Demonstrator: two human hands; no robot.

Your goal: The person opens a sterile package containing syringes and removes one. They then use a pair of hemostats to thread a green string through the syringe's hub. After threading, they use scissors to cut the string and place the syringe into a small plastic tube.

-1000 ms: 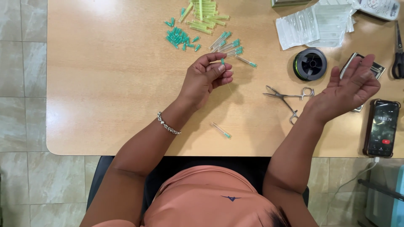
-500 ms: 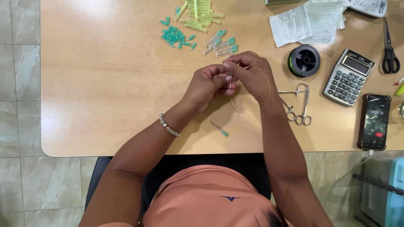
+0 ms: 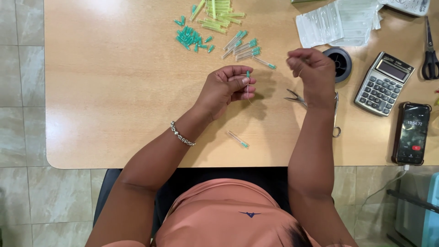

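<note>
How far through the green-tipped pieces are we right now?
Possibly done: one capped tube lying apart near the table edge. In hand: left hand pinches a green-tipped piece, right hand is raised, closed. Left: a cluster of tubes and loose green caps.

Left hand pinches a green-tipped needle; right hand holds thin thread.

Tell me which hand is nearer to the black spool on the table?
The right hand: it is raised just beside the black spool. The left hand is farther away, pinching a green-tipped tube.
</note>
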